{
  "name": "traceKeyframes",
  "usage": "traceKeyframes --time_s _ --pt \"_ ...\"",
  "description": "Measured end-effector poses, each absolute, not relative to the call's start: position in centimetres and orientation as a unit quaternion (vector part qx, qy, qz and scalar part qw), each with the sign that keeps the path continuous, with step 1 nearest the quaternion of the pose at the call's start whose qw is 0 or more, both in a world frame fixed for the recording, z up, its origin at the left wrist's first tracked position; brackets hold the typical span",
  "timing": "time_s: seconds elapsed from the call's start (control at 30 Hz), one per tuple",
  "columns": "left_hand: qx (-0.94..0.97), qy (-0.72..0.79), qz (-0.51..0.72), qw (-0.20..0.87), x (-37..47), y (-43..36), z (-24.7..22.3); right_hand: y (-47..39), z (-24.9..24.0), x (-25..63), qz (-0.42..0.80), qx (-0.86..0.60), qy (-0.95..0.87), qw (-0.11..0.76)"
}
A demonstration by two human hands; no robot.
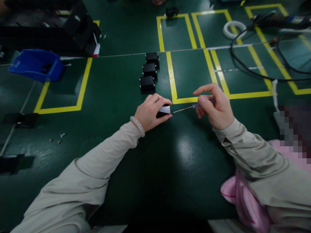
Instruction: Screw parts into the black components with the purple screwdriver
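Near the middle, my left hand (152, 111) is wrapped round a small black block (164, 111), its upper face shining pale. My right hand (215, 105) holds a screwdriver (197, 105) by its clear handle, the index finger raised off it. The thin shaft points left, and its tip meets or nearly meets the right end of the block. Just beyond my left hand, three similar black blocks stand in a row: a near one (147, 83), a middle one (149, 70) and a far one (152, 59), with small shiny bits at their sides.
Yellow tape outlines mark the green table (155, 181). A blue bin (37, 64) and dark racks (73, 32) stand at the left. Small screws (59, 142) lie nearer. A white tape roll (234, 29) and black cables (252, 72) are at the right; pink cloth (250, 200) lies below.
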State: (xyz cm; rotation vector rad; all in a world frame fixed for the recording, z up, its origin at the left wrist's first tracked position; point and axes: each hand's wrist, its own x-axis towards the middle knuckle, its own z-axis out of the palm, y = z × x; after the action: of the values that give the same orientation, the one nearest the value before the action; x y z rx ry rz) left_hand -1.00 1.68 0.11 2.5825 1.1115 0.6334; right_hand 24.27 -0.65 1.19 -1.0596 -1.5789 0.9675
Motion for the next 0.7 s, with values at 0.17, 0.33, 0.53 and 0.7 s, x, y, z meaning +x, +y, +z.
traceKeyframes --time_s 0.17,0.33,0.53,0.7 --pt "0.888 0.386 0.213 0.133 -0.98 1.68 0.14 -0.62 1.23 24.29 0.389 -0.425 -0.661 0.480" --pt "0.887 0.387 0.211 0.135 -1.00 1.71 0.20 -0.60 1.53 24.22 0.372 -0.424 -0.672 0.479" --pt "0.889 0.384 0.214 0.131 -0.99 1.74 0.14 -0.68 1.36 24.23 0.397 -0.426 -0.656 0.480" --pt "0.889 0.383 0.216 0.127 -1.01 1.71 0.10 -0.62 1.32 24.25 0.395 -0.425 -0.660 0.477"
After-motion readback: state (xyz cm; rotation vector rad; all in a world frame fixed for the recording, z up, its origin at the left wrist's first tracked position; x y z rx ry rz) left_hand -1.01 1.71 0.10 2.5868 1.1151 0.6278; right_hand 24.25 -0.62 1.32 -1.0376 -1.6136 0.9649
